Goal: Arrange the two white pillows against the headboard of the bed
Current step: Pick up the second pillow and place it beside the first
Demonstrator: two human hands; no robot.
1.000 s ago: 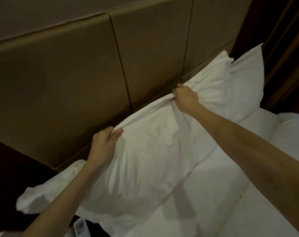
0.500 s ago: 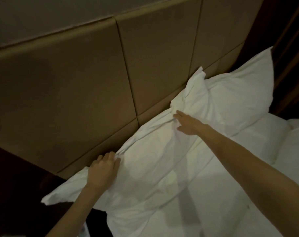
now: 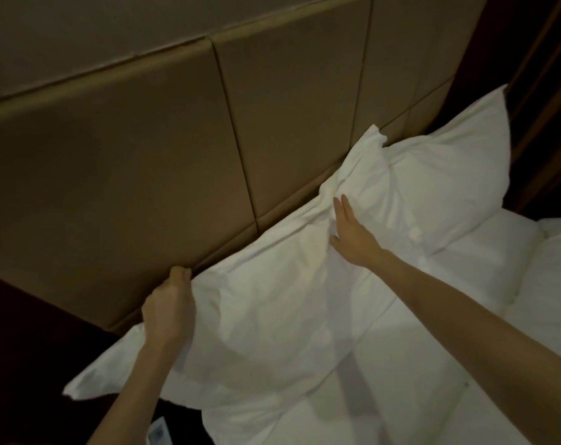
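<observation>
Two white pillows lie side by side along the tan padded headboard (image 3: 176, 149). The near pillow (image 3: 272, 309) rests with its long top edge touching the headboard's lower panel. My left hand (image 3: 168, 308) pinches that top edge near its left end. My right hand (image 3: 353, 232) lies flat with fingers spread on the pillow's right end, where it meets the far pillow (image 3: 439, 178). The far pillow leans against the headboard at the right, its corner pointing up.
A white duvet (image 3: 433, 364) covers the bed below the pillows. Dark wooden panelling (image 3: 542, 91) rises at the right of the headboard. At the lower left a dark bedside area holds a small white device (image 3: 157, 435).
The near pillow has been lowered from a lifted, bunched hold down against the headboard. My right hand released its grip and flattened out; my left hand shifted along the top edge.
</observation>
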